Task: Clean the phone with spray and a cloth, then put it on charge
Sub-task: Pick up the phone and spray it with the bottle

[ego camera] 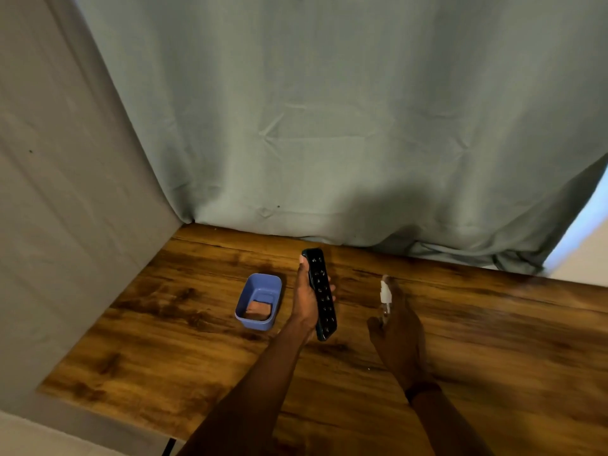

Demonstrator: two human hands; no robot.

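My left hand (304, 301) grips a black phone (321, 292) with a patterned back, held on edge above the wooden table (184, 350). To its right, my right hand (398, 337) is closed around a small clear spray bottle (385, 296) with a white nozzle, which points toward the phone. A folded reddish-brown cloth (259, 310) lies inside a blue plastic tub (260, 301) just left of my left hand. No charger is visible.
A grey-green curtain (329, 126) hangs behind the table's far edge and bunches on the tabletop at the right. A grey wall panel (49, 192) bounds the table's left side.
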